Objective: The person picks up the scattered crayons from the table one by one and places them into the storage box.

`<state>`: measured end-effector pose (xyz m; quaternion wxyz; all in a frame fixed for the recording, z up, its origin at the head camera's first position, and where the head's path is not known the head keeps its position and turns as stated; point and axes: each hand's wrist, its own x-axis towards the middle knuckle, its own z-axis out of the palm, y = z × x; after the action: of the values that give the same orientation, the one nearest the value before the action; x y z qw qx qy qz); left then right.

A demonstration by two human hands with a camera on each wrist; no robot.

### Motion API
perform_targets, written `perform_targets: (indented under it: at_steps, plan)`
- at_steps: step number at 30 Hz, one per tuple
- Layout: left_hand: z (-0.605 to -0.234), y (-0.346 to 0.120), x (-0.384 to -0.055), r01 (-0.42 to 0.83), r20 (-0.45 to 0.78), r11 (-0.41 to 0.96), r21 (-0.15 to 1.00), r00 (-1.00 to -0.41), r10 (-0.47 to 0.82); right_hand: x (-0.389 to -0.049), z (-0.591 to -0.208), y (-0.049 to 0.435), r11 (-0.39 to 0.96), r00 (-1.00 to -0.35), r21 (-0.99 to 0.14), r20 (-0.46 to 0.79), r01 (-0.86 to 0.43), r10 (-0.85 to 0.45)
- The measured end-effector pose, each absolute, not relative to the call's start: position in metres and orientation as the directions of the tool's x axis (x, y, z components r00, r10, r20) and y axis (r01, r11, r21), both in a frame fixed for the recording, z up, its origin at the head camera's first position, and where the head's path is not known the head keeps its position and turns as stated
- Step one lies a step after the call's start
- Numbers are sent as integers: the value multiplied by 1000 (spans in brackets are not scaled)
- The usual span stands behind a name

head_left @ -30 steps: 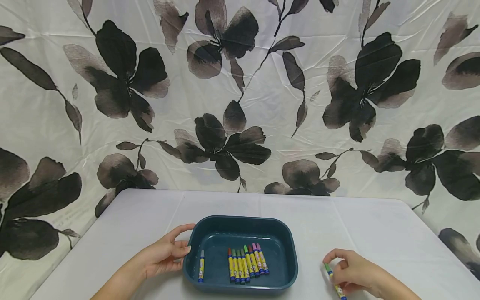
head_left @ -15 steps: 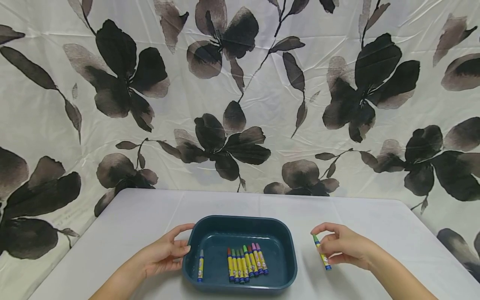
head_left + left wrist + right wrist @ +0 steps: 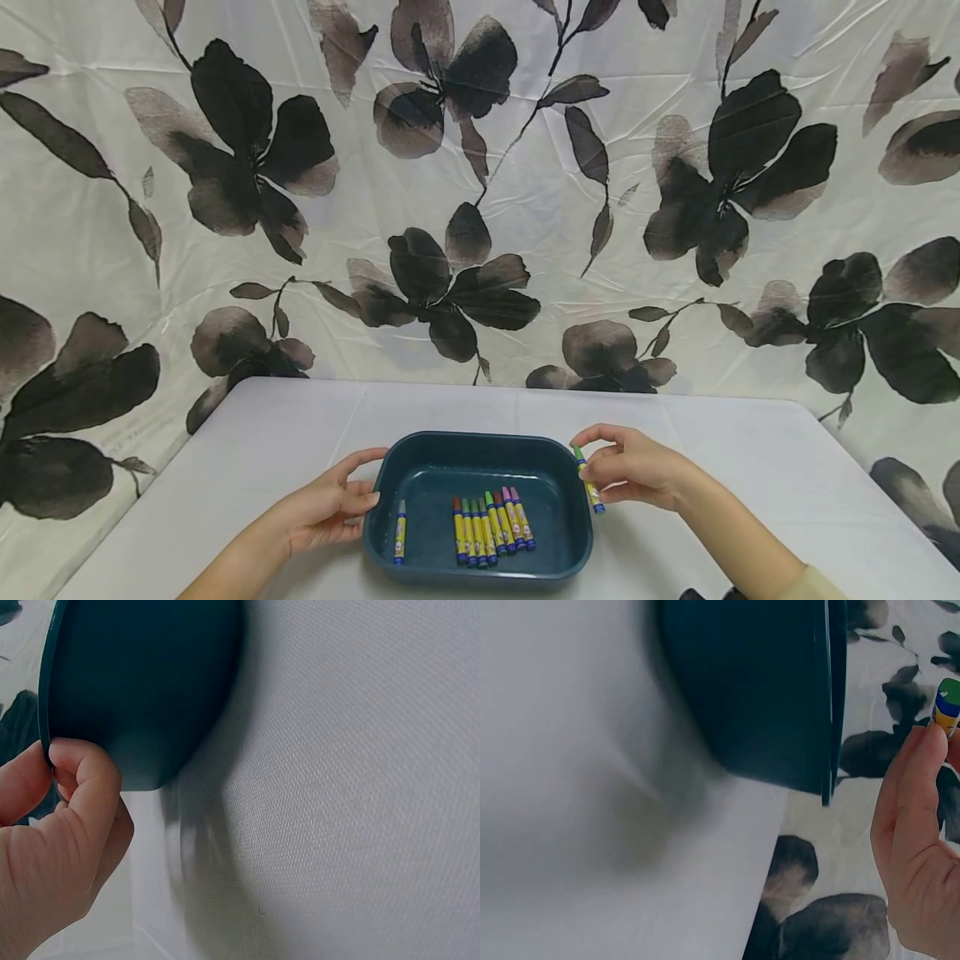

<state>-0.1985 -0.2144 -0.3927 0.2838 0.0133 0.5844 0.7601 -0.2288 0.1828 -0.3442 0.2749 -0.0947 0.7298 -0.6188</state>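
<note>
A dark teal tray [image 3: 480,575] with raised walls stands on the white-covered table. My left hand [image 3: 330,506] pinches its left rim between thumb and fingers; the left wrist view shows this hand [image 3: 71,825] at the rim from outside. Inside the tray lie a row of several crayons [image 3: 491,531], yellow-wrapped with red, green and pink tips, and a lone grey-tipped crayon [image 3: 401,533] near the left wall. My right hand [image 3: 637,467] pinches a green crayon [image 3: 590,483] at the tray's right rim. In the right wrist view, the green crayon's end [image 3: 948,701] shows above the fingertips.
The white tabletop [image 3: 712,450] extends around the tray. Behind it hangs a pale cloth [image 3: 525,208] printed with dark flowers. A small black object [image 3: 708,594] shows at the bottom edge near the right sleeve [image 3: 813,586].
My right hand has lifted the green crayon from the table on the right and carried it left to the tray's right rim. The left hand stays on the tray.
</note>
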Motion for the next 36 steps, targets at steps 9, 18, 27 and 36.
perform_targets:
  at_steps: [9, 18, 27, 36]
  plan:
    - [-394, -215, -199, -404, -298, -155, 901, -839, 456, -233, -349, 160, 204, -836, -952, -300, 229, -460]
    - [-394, -216, -199, -398, -298, -136, 907, -837, 459, -234, -359, 133, 216, -837, -943, -325, 253, -440]
    - [-395, -215, -200, -402, -302, -140, 905, -837, 456, -231, -370, 103, 222, -823, -938, -341, 266, -455]
    - [-396, -215, -201, -412, -313, -142, 900, -838, 447, -227, -383, 74, 228, -806, -931, -362, 286, -469]
